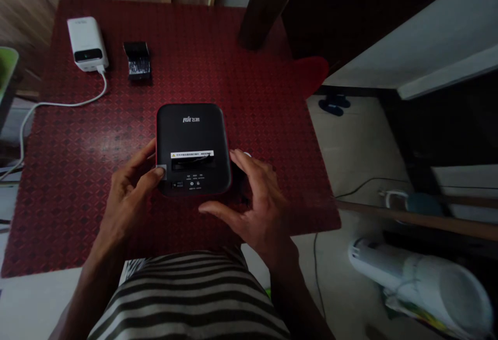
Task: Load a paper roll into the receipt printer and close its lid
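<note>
A black box-shaped printer (190, 137) with rounded corners lies on the red patterned table. It has a slot near its front, a white warning sticker, and small icons and buttons below the slot. My left hand (130, 184) holds its left side, thumb on the front left corner over a pale tab and fingers along the edge. My right hand (257, 189) is open beside the right side, fingertips at the edge and thumb spread apart near the front. A small white thing shows partly behind the right fingers; I cannot make it out.
On the table (187, 65) at the back left are a white power bank (86, 41) with a white cable (73, 105) and a small black folded piece (138, 62). A dark post (264, 8) stands at the back. A white cylinder (420, 283) lies at right.
</note>
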`<action>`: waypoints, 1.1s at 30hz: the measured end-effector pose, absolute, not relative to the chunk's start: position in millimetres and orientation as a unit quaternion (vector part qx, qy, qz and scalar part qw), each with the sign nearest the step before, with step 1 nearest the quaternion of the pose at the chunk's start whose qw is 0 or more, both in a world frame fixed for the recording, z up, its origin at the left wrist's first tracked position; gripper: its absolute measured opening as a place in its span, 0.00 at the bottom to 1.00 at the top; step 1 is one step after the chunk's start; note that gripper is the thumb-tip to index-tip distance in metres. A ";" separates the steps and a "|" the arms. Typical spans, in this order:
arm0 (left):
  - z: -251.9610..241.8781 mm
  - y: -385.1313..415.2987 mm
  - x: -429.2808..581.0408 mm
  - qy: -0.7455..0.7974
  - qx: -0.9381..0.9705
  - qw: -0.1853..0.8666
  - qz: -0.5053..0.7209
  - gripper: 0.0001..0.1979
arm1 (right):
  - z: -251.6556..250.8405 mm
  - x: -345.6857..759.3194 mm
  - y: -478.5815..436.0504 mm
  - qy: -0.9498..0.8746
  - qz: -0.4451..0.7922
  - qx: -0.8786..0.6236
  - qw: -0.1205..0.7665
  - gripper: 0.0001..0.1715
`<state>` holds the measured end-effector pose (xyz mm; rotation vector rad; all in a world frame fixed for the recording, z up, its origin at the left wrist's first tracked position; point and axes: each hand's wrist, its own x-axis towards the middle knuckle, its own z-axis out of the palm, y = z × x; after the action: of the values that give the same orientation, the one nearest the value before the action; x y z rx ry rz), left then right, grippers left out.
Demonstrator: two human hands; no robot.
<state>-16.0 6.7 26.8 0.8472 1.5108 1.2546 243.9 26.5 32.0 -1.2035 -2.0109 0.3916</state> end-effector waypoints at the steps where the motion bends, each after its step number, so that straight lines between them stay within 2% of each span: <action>1: 29.2 7.6 -14.5 0.624 0.341 0.482 0.512 0.31 | 29.5 243.6 26.5 -0.788 0.145 -0.474 0.366 0.60; 4: 33.5 9.2 -11.0 0.622 0.331 0.491 0.512 0.30 | 25.2 243.2 27.8 -0.791 0.149 -0.477 0.353 0.60; 9: 30.4 10.6 -9.1 0.603 0.331 0.496 0.530 0.28 | 26.3 242.7 28.6 -0.787 0.174 -0.468 0.361 0.67; 16: 25.4 12.1 -10.6 0.610 0.329 0.491 0.528 0.30 | 26.5 242.7 26.3 -0.777 0.204 -0.474 0.360 0.71; 25: 32.3 12.6 -5.2 0.607 0.293 0.506 0.538 0.28 | 21.5 241.4 24.2 -0.767 0.220 -0.483 0.361 0.67; 33: 28.2 14.8 -3.5 0.591 0.305 0.493 0.560 0.23 | 16.2 236.3 20.4 -0.739 0.226 -0.497 0.395 0.61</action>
<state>-3.5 14.8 28.2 0.7407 1.4346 1.3595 236.3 20.4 16.2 -1.2603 -1.8725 0.5732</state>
